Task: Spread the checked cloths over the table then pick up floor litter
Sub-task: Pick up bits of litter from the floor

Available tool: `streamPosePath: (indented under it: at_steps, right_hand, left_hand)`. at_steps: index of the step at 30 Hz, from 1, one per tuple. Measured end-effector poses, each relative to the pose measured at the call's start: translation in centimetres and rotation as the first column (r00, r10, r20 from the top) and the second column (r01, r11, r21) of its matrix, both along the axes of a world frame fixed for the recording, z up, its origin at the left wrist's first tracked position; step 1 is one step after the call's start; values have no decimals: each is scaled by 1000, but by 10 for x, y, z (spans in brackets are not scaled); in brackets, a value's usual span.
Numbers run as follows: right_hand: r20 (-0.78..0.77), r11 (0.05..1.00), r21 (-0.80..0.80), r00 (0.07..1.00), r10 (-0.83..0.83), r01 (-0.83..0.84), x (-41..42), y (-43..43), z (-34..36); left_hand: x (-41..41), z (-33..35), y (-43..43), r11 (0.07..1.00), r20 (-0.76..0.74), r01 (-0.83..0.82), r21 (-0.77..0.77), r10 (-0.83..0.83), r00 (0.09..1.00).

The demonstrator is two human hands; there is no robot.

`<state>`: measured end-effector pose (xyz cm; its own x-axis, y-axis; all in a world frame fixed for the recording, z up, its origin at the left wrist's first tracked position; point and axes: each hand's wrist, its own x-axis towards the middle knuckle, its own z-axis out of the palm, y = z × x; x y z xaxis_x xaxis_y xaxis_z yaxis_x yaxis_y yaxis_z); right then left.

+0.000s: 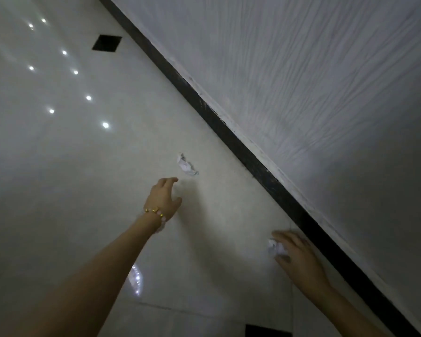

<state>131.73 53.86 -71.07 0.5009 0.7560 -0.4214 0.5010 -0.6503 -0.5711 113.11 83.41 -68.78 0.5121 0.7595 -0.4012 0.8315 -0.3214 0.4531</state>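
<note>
A crumpled white paper scrap (187, 164) lies on the glossy pale floor tiles, a short way beyond my left hand (164, 195). That hand, with a beaded bracelet on its wrist, is stretched out with fingers apart and holds nothing. A second crumpled white paper ball (276, 249) sits close to the dark skirting. My right hand (299, 256) curls around it, fingers and thumb touching the paper. No checked cloths or table are in view.
A black skirting strip (229, 132) runs diagonally from top centre to bottom right, with a white textured wall (314, 81) beyond it. Small black inset tiles (106, 42) mark the floor at top left and at the bottom edge (265, 331). Ceiling lights reflect on the tiles.
</note>
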Motion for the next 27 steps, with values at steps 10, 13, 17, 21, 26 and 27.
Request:
streamPosePath:
  at_steps: [10, 13, 17, 21, 26, 27]
  right_hand:
    - [3, 997, -38, 998, -70, 70, 6, 3, -30]
    - [-157, 977, -53, 964, -214, 208, -6, -8, -19]
    - [-401, 899, -110, 808, -431, 424, -19, -33, 46]
    - [-480, 843, -163, 705, -522, 513, -25, -56, 154]
    - [-524, 796, -166, 631, -571, 583, -31, -81, 323]
    - [-531, 792, -158, 626, -571, 589, -33, -86, 360]
  left_hand:
    - [65, -52, 40, 983, -123, 136, 121, -121, 985]
    - [53, -43, 19, 991, -94, 95, 99, -86, 992]
    - [21, 16, -30, 989, 86, -123, -85, 130, 988]
    - [6, 125, -73, 907, 198, -245, -343, 324, 925]
    - [2, 293, -117, 831, 283, -231, -506, 414, 865]
    - [2, 330, -126, 812, 290, -231, -537, 435, 853]
